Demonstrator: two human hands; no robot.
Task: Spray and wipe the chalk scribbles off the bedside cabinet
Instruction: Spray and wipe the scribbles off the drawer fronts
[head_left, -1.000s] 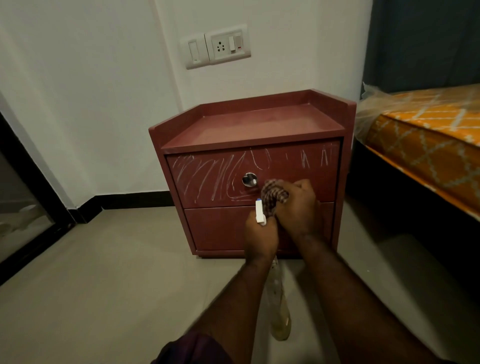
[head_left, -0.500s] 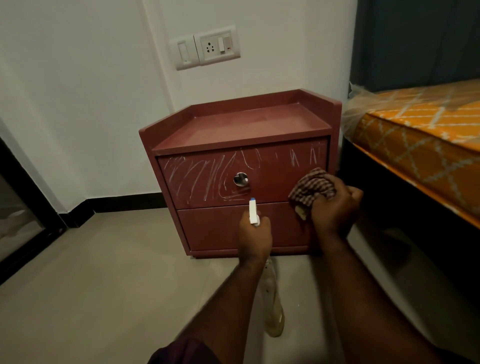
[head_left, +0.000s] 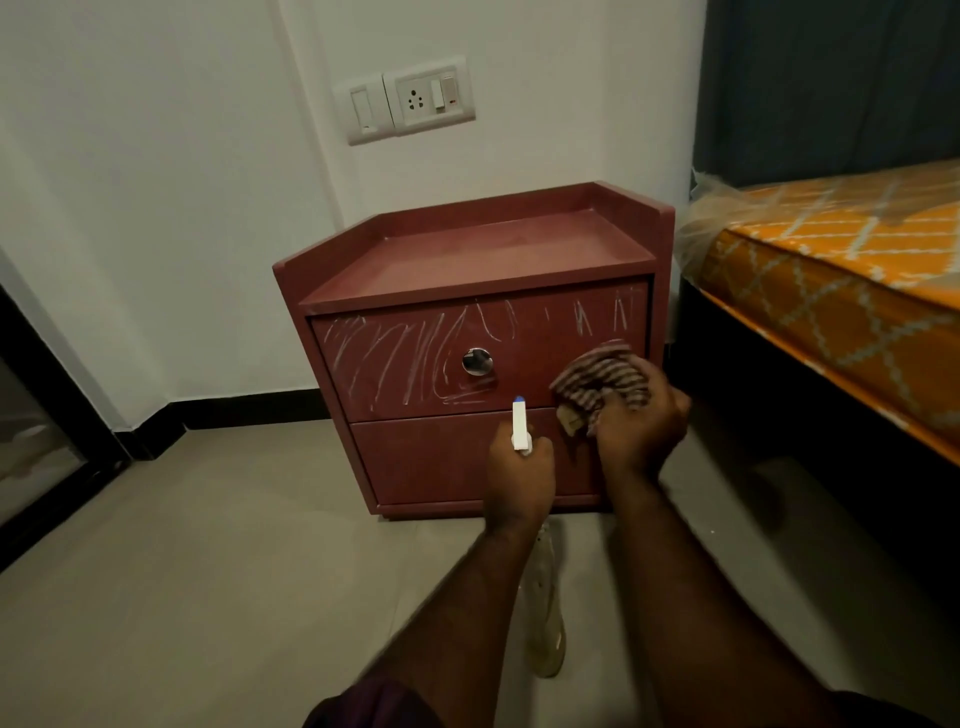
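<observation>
Grips the spray bottle (head_left: 546, 608) by its neck in the left hand (head_left: 521, 480), white nozzle pointing up, in front of the lower drawer (head_left: 431, 457); clutches the bunched checked cloth (head_left: 602, 382) in the right hand (head_left: 641, 434) at the right end of the upper drawer (head_left: 519, 322); faces the bedside cabinet (head_left: 467, 270) on the floor (head_left: 208, 545) beside the bed (head_left: 841, 270), chalk scribbles (head_left: 395, 358) across its upper drawer front around a metal knob (head_left: 477, 361)

The floor (head_left: 208, 571) is pale grey-beige tile across the lower half of the frame. Standing directly on it, at frame centre, is a red-brown bedside cabinet (head_left: 457, 467), backed to the white wall (head_left: 156, 208). At right frame edge a dark-based bed (head_left: 831, 291) stands just beside the cabinet.
</observation>
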